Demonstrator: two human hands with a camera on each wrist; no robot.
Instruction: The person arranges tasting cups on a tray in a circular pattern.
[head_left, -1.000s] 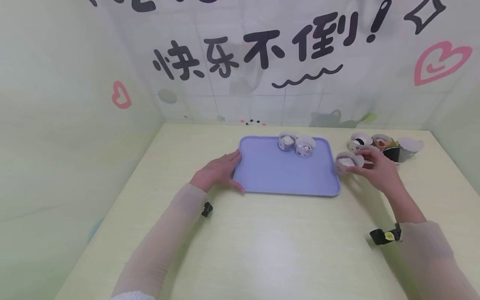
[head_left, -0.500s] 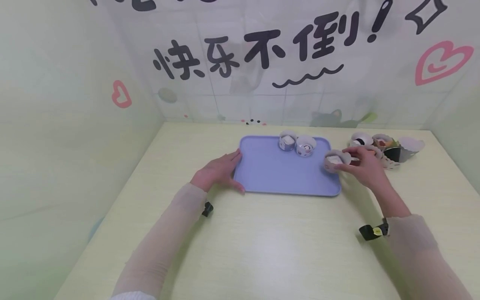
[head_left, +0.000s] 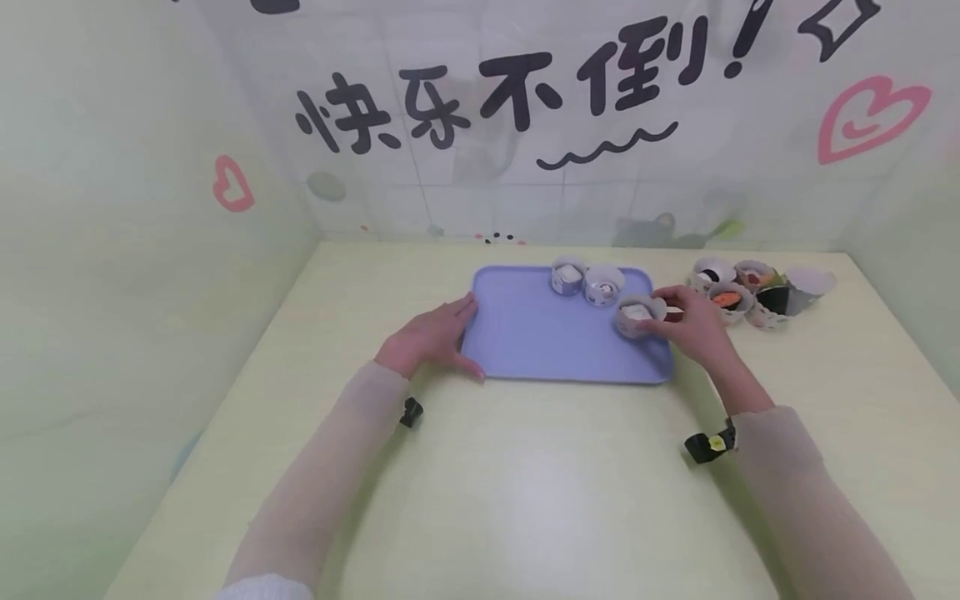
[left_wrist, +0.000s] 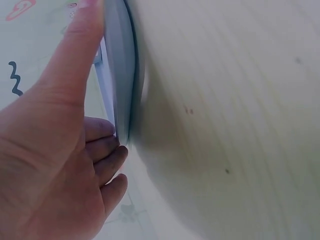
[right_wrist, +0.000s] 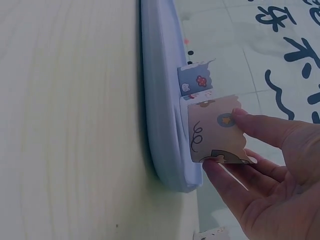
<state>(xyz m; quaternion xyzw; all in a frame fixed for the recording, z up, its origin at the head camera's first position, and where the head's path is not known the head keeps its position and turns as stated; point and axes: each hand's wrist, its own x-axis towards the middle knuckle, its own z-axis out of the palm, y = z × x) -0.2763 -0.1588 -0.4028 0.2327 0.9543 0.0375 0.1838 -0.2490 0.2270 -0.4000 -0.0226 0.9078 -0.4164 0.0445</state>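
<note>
Shifted left since the earlier frame, over the rectangular lilac-blue tray (head_left: 525, 342) whose left edge the left hand (head_left: 431, 337) touches with fingers extended, the right hand (head_left: 692, 322) pinches a round, pale, patterned paper cup (head_left: 629, 327).

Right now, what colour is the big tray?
The tray is light purplish blue; it shows best in the head view.

And the right hand (right_wrist: 280, 197) pinches a tan patterned cup (right_wrist: 212, 130) near the pale-blue tray (right_wrist: 161, 100), another, bluish cup (right_wrist: 192, 81) farther left!
</note>
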